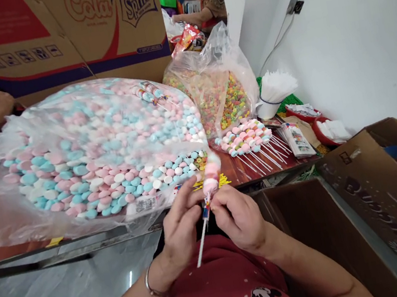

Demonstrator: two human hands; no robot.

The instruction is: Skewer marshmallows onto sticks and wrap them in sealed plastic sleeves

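At the upper left of the frame a cardboard box (51, 41) reads "Cola" and "Sprite". Below it sprawls a clear bag of pink, blue and white marshmallows (99, 145). At lower centre your left hand (181, 225) and right hand (238, 218) each pinch the marshmallow skewer (210, 184). It stands between them, equally near both. Its long axis rises from the bare stick end by your chest, tilting right to the marshmallow end beside the bag. Your shirt (221, 286) reads "MICKEY". Right of centre lie finished skewers (246, 138), and the lower-right carton (376, 210) has print you cannot read.
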